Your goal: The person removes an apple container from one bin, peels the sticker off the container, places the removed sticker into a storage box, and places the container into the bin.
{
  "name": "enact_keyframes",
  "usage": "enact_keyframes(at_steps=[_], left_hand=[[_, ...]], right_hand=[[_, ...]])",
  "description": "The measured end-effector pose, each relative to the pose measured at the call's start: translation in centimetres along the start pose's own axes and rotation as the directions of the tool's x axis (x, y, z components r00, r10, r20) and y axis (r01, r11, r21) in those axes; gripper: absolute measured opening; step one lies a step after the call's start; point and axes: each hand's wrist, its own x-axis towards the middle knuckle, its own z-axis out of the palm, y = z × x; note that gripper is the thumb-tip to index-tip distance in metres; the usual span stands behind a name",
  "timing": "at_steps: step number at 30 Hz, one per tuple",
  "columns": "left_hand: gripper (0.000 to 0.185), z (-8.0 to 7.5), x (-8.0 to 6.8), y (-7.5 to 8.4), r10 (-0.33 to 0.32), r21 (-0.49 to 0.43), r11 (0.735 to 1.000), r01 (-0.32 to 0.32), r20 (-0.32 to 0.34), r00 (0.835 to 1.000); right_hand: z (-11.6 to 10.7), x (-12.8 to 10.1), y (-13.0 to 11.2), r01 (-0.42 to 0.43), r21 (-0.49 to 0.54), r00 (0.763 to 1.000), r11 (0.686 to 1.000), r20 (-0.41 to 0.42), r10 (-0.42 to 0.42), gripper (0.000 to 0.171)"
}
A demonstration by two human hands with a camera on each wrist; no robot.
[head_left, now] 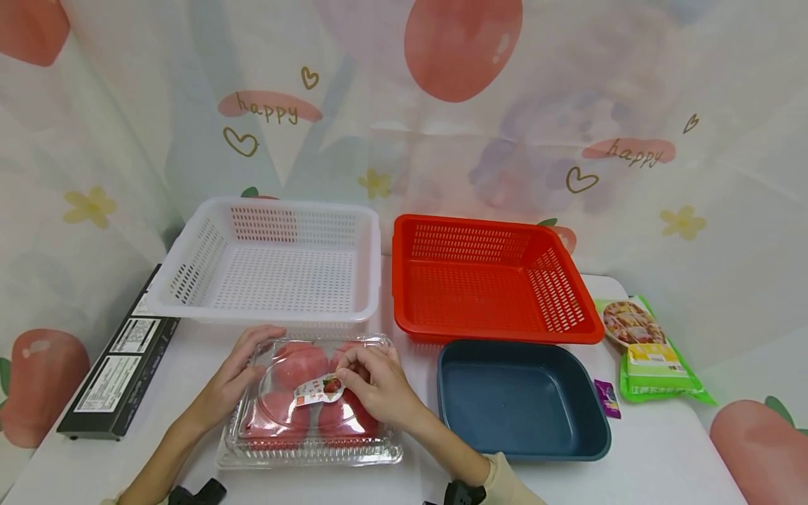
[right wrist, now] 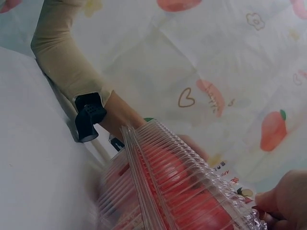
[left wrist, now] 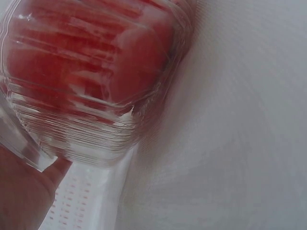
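A clear plastic clamshell box (head_left: 252, 442) with several round red fruits (head_left: 299, 368) inside sits at the table's front. On its lid is a white label (head_left: 311, 391) printed with a red fruit. My right hand (head_left: 379, 386) pinches the label's right end between thumb and fingertips. In the right wrist view, the label (right wrist: 230, 179) stands up above the lid at that end. My left hand (head_left: 227, 382) rests against the box's left side, fingers stretched along the far left corner. The left wrist view shows part of that hand (left wrist: 29, 191) touching the box's ribbed edge.
Behind the box stand a white basket (head_left: 372, 294) and a red basket (head_left: 404, 294). A dark blue tub (head_left: 524, 452) is right of the box. Farther right lie a small purple packet (head_left: 607, 398) and a green food bag (head_left: 663, 382). A black box (head_left: 120, 372) lies left.
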Motion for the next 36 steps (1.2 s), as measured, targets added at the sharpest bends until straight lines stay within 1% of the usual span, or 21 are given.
enact_keyframes(at_steps=[5, 12, 17, 20, 24, 30, 34, 36], left_hand=[[0.057, -0.1, 0.0, 0.0, 0.003, 0.010, 1.000, -0.003, 0.014, 1.000], [0.057, -0.1, 0.0, 0.0, 0.010, 0.008, 1.000, -0.010, 0.016, 1.000], [0.058, 0.0, -0.1, 0.2, 0.010, 0.011, 1.000, -0.010, 0.004, 1.000], [0.059, 0.0, 0.0, 0.4, 0.006, 0.005, 1.000, -0.006, -0.004, 1.000], [0.060, 0.0, -0.1, 0.3, 0.001, 0.005, 1.000, -0.001, -0.003, 1.000], [0.061, -0.1, -0.3, 0.0, 0.000, 0.019, 1.000, 0.000, 0.008, 1.000], [0.059, -0.2, -0.2, 0.0, 0.010, 0.020, 1.000, -0.010, 0.011, 1.000], [0.059, -0.2, -0.1, 0.1, 0.011, 0.015, 1.000, -0.011, 0.015, 1.000]], right_hand=[[-0.1, 0.0, -0.1, -0.015, 0.021, 1.000, 1.000, 0.003, 0.015, 0.005], [-0.3, 0.0, 0.0, -0.032, 0.040, 0.999, 0.999, 0.013, 0.032, 0.003], [-0.6, 0.1, 0.0, -0.056, 0.123, 0.998, 0.991, 0.033, 0.053, 0.005], [-0.7, 0.2, 0.0, -0.080, 0.156, 0.996, 0.984, 0.045, 0.074, 0.006], [-0.6, 0.1, 0.0, -0.121, 0.159, 0.992, 0.980, 0.054, 0.113, 0.005], [-0.5, 0.0, 0.1, -0.150, 0.148, 0.988, 0.978, 0.057, 0.143, 0.007], [-0.9, -0.1, 0.2, -0.146, 0.139, 0.987, 0.980, 0.085, 0.135, 0.008], [-1.3, -0.2, 0.2, -0.135, 0.157, 0.987, 0.978, 0.112, 0.118, 0.009]])
